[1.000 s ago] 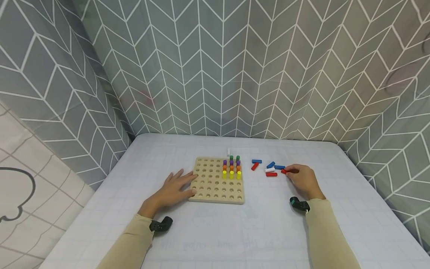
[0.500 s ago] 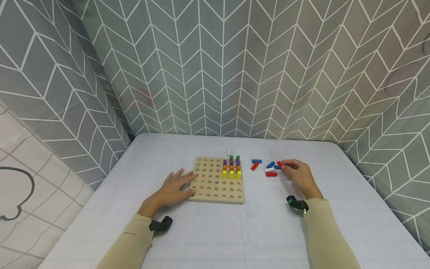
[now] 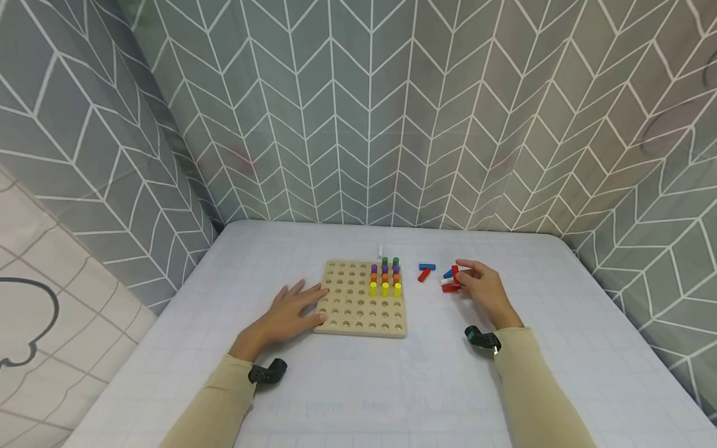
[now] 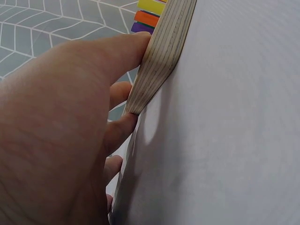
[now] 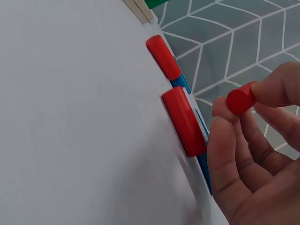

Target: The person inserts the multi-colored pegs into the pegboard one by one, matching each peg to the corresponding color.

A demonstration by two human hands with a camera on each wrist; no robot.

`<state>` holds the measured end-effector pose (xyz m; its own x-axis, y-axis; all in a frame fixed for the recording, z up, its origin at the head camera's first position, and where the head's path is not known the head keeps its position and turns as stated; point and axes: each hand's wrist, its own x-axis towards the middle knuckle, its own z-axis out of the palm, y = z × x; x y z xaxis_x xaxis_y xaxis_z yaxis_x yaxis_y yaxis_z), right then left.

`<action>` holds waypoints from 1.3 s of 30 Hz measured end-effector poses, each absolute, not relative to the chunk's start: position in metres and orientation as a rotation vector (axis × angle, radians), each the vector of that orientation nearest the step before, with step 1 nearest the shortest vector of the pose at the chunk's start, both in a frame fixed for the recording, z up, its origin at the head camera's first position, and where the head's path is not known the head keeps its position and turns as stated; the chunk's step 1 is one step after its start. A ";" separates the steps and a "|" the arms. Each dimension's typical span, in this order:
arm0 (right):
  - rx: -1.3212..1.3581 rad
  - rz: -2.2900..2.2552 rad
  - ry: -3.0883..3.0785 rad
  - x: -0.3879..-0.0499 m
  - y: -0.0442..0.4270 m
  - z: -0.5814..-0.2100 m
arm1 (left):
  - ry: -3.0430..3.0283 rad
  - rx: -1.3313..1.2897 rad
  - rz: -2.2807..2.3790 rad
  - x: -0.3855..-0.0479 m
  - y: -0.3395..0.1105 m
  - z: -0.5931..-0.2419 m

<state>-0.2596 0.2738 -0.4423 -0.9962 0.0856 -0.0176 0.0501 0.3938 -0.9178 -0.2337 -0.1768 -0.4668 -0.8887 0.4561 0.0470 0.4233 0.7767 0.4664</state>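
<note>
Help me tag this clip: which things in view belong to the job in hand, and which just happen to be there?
Seemingly part of the job:
holed board, touched by the left hand
red peg, pinched by the right hand
pegs standing in the board
loose pegs beside it

Apparently just there:
white-covered table
dark wrist devices
patterned backdrop

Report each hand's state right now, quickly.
Left hand: open, touching the left edge of the pegboard.
Right hand: closed, pinching a red peg.
</note>
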 end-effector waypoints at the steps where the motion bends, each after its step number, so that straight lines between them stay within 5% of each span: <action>1: -0.130 1.718 -2.601 -0.260 0.272 -0.443 | 2.894 0.713 0.731 -0.234 -0.177 -0.467; 39: 0.003 2.011 -2.407 -0.250 0.230 -0.441 | 2.893 0.697 0.720 -0.234 -0.177 -0.464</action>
